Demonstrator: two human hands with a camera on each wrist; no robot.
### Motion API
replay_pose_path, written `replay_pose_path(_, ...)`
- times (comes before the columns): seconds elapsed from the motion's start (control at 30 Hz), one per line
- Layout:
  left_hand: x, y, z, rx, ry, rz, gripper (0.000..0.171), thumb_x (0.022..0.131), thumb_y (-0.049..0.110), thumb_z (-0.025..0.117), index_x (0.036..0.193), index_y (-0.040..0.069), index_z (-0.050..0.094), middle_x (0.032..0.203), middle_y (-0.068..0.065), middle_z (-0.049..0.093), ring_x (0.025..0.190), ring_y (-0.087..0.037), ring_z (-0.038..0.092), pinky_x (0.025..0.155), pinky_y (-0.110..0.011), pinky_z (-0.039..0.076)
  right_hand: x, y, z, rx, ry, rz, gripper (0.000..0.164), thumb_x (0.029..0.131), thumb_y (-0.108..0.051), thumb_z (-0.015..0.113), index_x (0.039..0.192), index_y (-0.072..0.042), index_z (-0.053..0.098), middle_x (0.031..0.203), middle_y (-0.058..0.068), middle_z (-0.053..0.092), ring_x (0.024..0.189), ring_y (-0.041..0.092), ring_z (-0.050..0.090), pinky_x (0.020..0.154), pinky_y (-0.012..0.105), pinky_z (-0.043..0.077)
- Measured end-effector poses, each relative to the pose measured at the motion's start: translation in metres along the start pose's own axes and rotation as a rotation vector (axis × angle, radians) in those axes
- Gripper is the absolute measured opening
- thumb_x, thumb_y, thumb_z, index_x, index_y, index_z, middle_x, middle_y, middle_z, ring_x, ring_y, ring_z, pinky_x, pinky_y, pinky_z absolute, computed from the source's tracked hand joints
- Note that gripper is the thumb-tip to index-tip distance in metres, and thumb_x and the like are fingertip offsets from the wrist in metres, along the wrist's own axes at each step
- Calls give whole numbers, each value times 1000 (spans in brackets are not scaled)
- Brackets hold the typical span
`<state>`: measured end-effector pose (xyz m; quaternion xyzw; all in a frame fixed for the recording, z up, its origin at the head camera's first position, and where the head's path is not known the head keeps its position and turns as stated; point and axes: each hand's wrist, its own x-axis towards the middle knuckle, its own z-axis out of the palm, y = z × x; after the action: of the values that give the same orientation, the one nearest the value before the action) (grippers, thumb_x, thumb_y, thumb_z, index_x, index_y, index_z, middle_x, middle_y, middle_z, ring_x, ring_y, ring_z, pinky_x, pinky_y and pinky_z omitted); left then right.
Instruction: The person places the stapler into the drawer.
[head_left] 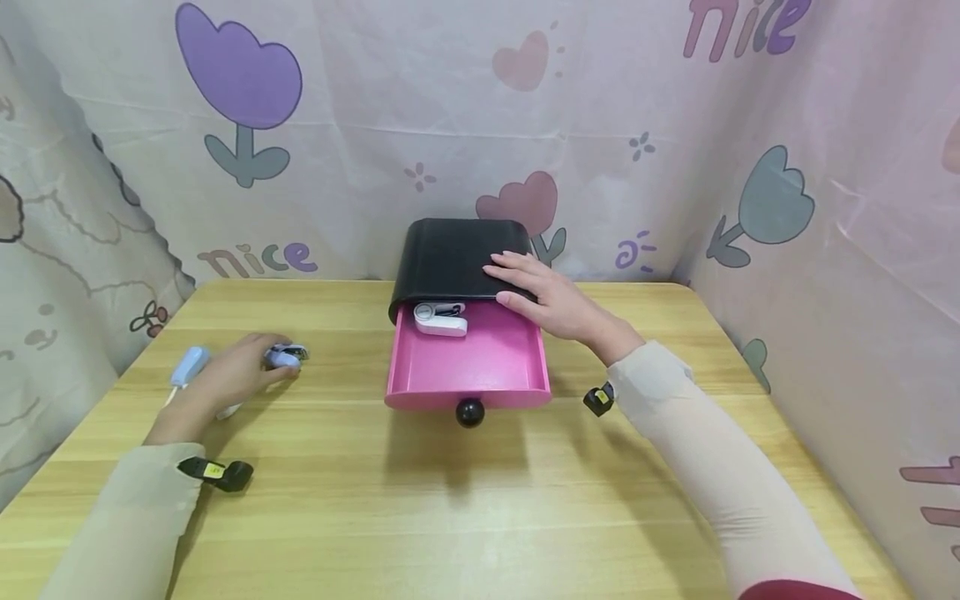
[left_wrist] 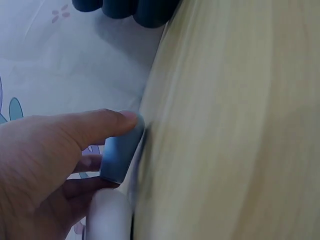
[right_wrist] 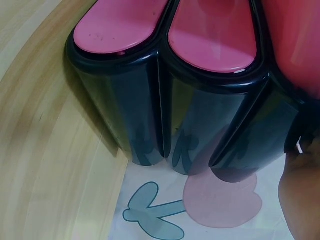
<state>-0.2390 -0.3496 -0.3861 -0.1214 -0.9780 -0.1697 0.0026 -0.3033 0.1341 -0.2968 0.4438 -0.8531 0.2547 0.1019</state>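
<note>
My left hand (head_left: 232, 375) is at the left of the table, thumb and fingers pinching a small light blue object (head_left: 283, 357) with a dark, shiny part on it. In the left wrist view the thumb lies along that blue object (left_wrist: 120, 155). My right hand (head_left: 551, 296) rests with fingers extended on top of a black drawer cabinet (head_left: 457, 258). Its pink top drawer (head_left: 468, 358) is pulled out, a black round knob (head_left: 470, 412) on its front. Inside, at the back left, lies a white object (head_left: 441, 323) with a round end and dark part.
Beside my left wrist lies another light blue object (head_left: 191, 365) with a white strap. A white piece (head_left: 228, 411) shows partly under the left hand. Lower pink drawer fronts (right_wrist: 215, 40) appear shut in the right wrist view. A printed curtain (head_left: 360, 150) hangs behind the wooden table (head_left: 337, 500).
</note>
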Motion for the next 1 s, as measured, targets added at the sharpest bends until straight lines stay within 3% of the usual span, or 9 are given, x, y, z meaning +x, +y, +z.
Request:
replay_pose_path(0.27,-3,21,-5,-13,-16,-19,67,92,43,66,140,1,47,139,-31,41,122,-55,42,100,-70,30,0,-2,1,8,-1,-5,48,101,-34,54,146,-19,49,155,1,36,146,21,21,120,44,10)
replay_pose_path(0.57,-4,43,-14,40,80,91,57,92,33,69,137,4,51,133,-27,48,119,-51,47,97,-68,36,-1,-1,1,6,5,-8,47,101,-32,54,145,-18,49,155,3,36,146,22,23,119,46,11)
replay_pose_path(1.0,-11,79,-28,57,169,167,55,90,35,72,134,6,55,131,-22,51,120,-45,48,96,-64,40,0,-2,0,10,-12,9,47,100,-32,54,145,-18,49,155,2,36,146,20,21,120,41,9)
